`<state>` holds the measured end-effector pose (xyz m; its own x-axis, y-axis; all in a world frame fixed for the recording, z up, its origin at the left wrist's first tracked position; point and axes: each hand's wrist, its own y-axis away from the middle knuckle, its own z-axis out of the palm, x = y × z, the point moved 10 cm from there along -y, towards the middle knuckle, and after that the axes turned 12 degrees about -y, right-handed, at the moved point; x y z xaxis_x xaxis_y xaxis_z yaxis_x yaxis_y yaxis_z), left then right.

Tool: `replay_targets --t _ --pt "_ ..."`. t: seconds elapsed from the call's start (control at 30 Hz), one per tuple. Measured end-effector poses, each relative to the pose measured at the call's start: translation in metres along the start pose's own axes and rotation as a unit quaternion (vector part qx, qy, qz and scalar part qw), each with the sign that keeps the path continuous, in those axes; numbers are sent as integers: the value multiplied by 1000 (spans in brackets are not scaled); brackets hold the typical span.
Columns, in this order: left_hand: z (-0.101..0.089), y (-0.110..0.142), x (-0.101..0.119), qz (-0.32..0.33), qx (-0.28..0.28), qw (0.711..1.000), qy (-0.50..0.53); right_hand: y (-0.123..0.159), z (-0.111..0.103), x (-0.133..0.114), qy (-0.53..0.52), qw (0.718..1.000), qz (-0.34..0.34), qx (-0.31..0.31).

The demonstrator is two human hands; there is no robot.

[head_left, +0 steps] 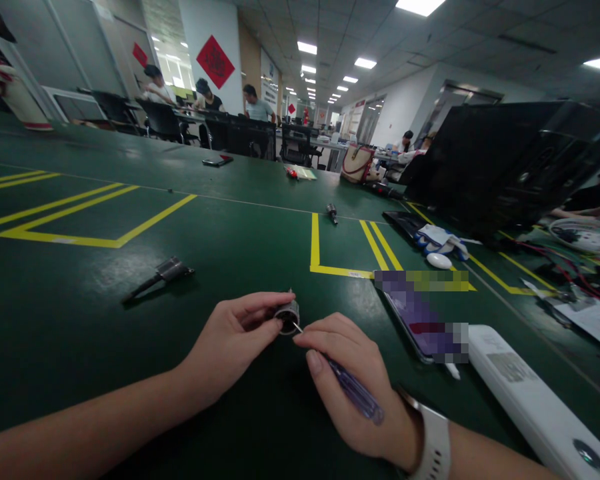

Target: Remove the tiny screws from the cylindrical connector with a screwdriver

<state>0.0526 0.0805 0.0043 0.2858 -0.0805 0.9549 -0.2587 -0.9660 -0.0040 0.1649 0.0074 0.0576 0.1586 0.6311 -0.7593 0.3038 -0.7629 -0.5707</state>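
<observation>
My left hand [247,327] pinches a small round metal connector shell [291,311] between thumb and fingers, its open end facing me. My right hand [350,380] is closed around a screwdriver [355,392] with a clear purple handle. The thin shaft reaches into the shell's opening; what its tip touches inside is hidden. On the green table [230,253], to the left beyond my left hand, lies a dark cylindrical connector with a black tail [167,272]. A smaller dark connector [332,213] rests farther off, near the yellow tape.
Right of my right hand lie a phone [415,320] and a long white device [530,400]. Beyond them are a white and blue cloth [443,240], a white oval object [439,261] and a large black case [510,160]. Another phone [217,161] sits at the far edge. Several people sit behind.
</observation>
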Motion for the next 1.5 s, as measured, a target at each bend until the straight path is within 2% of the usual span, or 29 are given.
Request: replay_targets --t 0.47,0.7,1.0,1.17,1.5 --pt "-1 -1 -5 -8 11 1000 22 3 -2 11 30 999 29 32" --pt "-5 0 1 -10 28 999 42 3 8 5 47 999 -9 -23" --pt "-6 0 3 -16 32 997 69 3 6 3 52 998 -16 -18" --pt "-6 -1 0 -18 27 997 63 2 -2 9 19 1000 6 17" --pt "-6 -3 -5 -27 25 997 62 1 -13 27 -22 992 93 86"
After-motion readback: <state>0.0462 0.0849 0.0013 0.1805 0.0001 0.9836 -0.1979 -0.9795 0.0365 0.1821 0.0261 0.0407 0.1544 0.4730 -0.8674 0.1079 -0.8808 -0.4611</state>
